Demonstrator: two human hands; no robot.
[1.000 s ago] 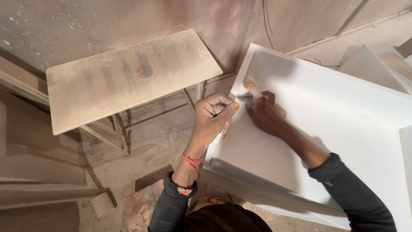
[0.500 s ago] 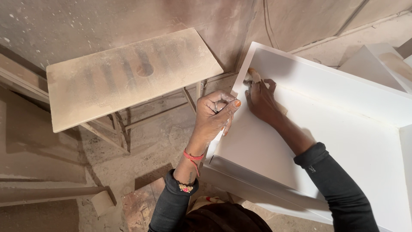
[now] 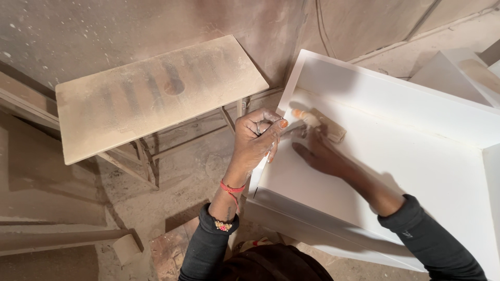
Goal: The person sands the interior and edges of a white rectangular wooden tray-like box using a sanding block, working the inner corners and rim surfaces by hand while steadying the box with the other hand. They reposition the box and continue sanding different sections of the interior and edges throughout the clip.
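The right hand [image 3: 319,152] has slid a little lower inside the white box [image 3: 416,156] than it was a moment ago, and now it looks blurry — it is rubbing. Its fingers press a small tan sanding block [image 3: 325,125] flat on the white board, near the box's left corner. So the smoothing goes on, a bit further along.

The left hand [image 3: 256,139] has not moved. It is curled tight around the box's left wall, holding it steady.

A dusty wooden table [image 3: 156,93] stands to the left. No packages, labels or signs show — only dust.
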